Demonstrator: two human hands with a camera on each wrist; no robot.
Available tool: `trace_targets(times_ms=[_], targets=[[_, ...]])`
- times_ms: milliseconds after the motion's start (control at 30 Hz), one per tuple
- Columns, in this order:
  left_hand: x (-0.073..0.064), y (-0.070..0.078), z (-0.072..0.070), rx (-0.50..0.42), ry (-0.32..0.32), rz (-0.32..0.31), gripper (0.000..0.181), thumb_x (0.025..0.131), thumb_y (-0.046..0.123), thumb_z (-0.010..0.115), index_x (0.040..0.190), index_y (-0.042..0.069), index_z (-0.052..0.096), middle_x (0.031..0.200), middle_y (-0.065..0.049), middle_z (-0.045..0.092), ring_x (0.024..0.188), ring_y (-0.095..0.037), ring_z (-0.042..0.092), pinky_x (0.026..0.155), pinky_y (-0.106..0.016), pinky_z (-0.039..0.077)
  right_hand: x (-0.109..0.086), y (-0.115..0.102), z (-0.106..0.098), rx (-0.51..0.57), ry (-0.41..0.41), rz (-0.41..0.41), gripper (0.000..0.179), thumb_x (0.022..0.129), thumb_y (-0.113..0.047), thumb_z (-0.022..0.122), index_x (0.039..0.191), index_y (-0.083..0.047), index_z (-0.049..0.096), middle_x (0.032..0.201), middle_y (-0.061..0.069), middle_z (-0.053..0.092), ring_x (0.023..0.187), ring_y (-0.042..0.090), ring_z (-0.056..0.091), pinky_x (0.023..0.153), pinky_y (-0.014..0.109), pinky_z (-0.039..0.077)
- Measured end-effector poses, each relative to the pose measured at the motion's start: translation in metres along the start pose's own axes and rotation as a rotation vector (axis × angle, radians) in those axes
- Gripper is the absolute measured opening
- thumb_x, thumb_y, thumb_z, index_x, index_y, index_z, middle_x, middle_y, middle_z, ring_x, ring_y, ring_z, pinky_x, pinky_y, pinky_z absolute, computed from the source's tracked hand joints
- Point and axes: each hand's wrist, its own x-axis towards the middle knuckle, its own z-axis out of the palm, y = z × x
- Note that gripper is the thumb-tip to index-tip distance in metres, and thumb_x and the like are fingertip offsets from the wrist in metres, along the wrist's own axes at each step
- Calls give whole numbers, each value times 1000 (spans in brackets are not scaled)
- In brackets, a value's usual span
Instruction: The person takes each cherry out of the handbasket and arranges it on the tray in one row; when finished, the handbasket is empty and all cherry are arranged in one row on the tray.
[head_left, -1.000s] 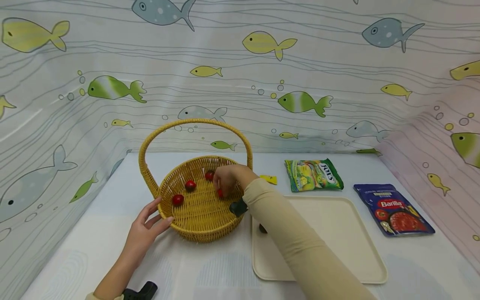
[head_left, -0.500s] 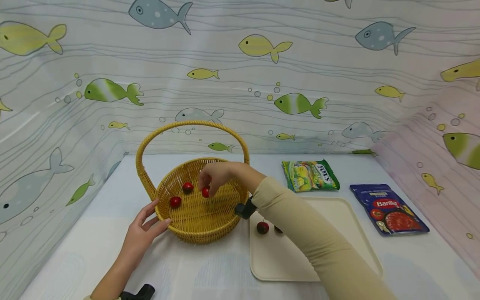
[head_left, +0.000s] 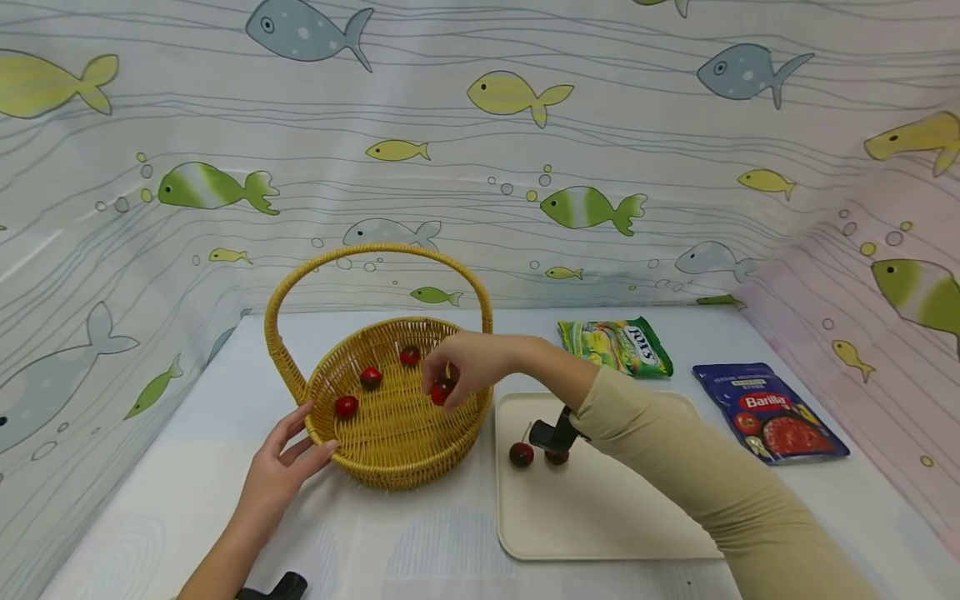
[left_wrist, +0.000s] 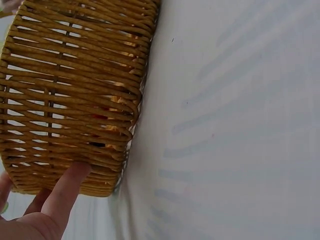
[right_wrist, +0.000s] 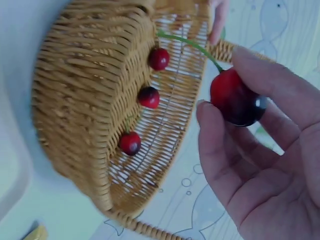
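Note:
A cherry point(right_wrist: 232, 97) with a green stem is pinched between thumb and fingers of my right hand point(head_left: 476, 367). This hand is over the right part of a yellow-brown wicker basket point(head_left: 397, 475) in the head view. Several more cherries lie inside the basket, including a left one point(head_left: 346, 407), a middle one point(head_left: 371, 377) and a back one point(head_left: 409, 356). My left hand point(head_left: 273, 471) rests against the basket's front left side, fingers spread near the rim. In the left wrist view, one of its fingers point(left_wrist: 67, 190) presses the woven outer wall; the other fingertips are partly hidden.
To the basket's right lies a cream tray point(head_left: 600, 533) bearing two cherries, one point(head_left: 521, 454) in plain sight, the other partly behind the black wrist camera point(head_left: 555, 433). A green FOX'S bag point(head_left: 618, 346) and a blue Barilla pouch point(head_left: 768, 412) lie farther right. The basket's tall handle point(head_left: 378, 248) arches above.
My right hand has gone left inside the basket, then back right and higher with a cherry. The back cherry shows again, and more of the tray is uncovered. My left hand stays at the basket.

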Motion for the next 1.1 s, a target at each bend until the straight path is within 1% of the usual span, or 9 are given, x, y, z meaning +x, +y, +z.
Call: trace_targets(times_ms=[167,333,400,467,567,667,800,933,1100], targets=[[0,0,-1,3,2,-10,77,91,27,62,150,14,15,147,-20,21,131,-36,31,77,-14,46,-26,3,11,19,25,-45,22,80,-9,74,98,-7,63,87,-5,56,73,11,49,64,21,44],[0,-1,-3,-12,3,-18,77,91,26,62,150,15,14,149,-18,18,131,-35,29,76,-13,46,-52,10,24,-7,72,-69,19,80,-8,72,97,-8,62,90,-5,52,79,9,48,68,20,46],[0,-1,-2,-15,1,-18,77,91,26,62,150,15,13,149,-18,17,131,-36,29,77,-13,46,-63,14,28,12,90,-70,20,81,-7,72,99,-9,63,92,-5,53,82,9,48,70,21,48],[1,-1,-2,-13,-1,-13,77,91,26,62,150,14,14,149,-18,18,131,-36,29,77,-13,46,-75,19,33,58,108,-66,22,82,-7,71,102,-10,64,94,-6,54,84,10,50,71,21,50],[1,-1,-1,-8,-1,-2,77,91,26,62,150,14,14,148,-19,19,131,-37,30,77,-13,46,-94,28,39,140,146,-46,26,84,-9,69,110,-12,64,97,-7,57,86,10,53,74,23,52],[2,-1,0,-12,-2,3,76,91,25,62,150,14,14,147,-21,20,130,-37,31,77,-14,46,-113,35,44,196,183,-26,29,88,-11,65,117,-10,62,102,-4,59,90,11,56,78,26,52],[2,-2,-1,-14,-2,-2,77,91,26,62,150,14,14,146,-20,20,130,-36,31,77,-14,46,-133,43,50,202,213,2,31,90,-10,61,121,-8,61,109,0,59,94,10,57,81,27,51],[2,-3,-2,-13,-2,-3,77,91,26,62,150,15,14,147,-19,20,131,-36,31,77,-14,47,-147,50,58,174,256,36,29,86,-10,66,116,-11,64,105,-1,59,91,10,59,80,28,52],[2,-3,-1,-18,-5,-7,77,91,25,62,150,14,13,148,-19,17,131,-36,30,77,-14,47,-161,59,69,133,284,125,27,79,-8,74,105,-12,67,99,-6,57,87,9,58,79,32,52]])
